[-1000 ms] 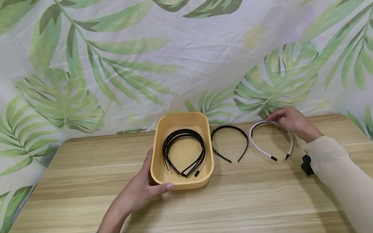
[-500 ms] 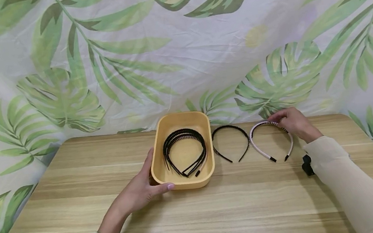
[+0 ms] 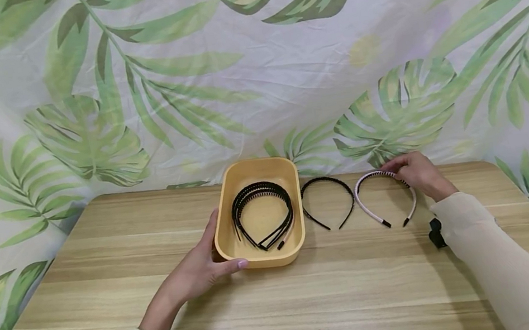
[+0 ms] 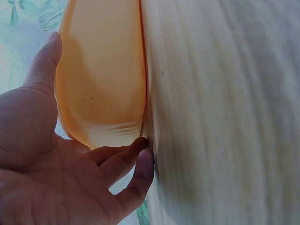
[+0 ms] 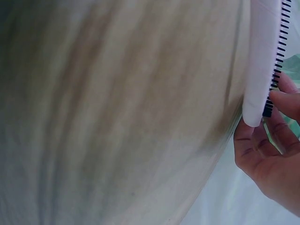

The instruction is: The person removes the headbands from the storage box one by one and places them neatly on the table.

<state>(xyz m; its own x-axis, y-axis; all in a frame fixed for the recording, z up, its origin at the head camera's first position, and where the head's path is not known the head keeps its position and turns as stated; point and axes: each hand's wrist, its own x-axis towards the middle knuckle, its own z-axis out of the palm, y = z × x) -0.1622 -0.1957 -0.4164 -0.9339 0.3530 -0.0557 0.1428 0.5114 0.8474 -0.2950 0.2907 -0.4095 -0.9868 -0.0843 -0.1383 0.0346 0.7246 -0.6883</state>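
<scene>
My left hand (image 3: 193, 272) grips the near left corner of a yellow plastic box (image 3: 264, 263), thumb over the front rim and fingers along its left side. In the left wrist view the box wall (image 4: 103, 65) stands between thumb and fingers. Several headbands (image 3: 258, 187), mostly black, lie nested inside the box. My right hand (image 3: 420, 176) pinches the top of a pale pink headband (image 3: 369, 211) with black teeth and black tips, lying on the table. The right wrist view shows the headband's pink outer face (image 5: 262, 61) with thumb and fingers at its edge.
A black headband (image 3: 324, 178) lies between the box and the pink headband. The wooden table (image 3: 314, 304) ends at the back against a leaf-print cloth (image 3: 283, 83). Small black cameras sit at both wrists.
</scene>
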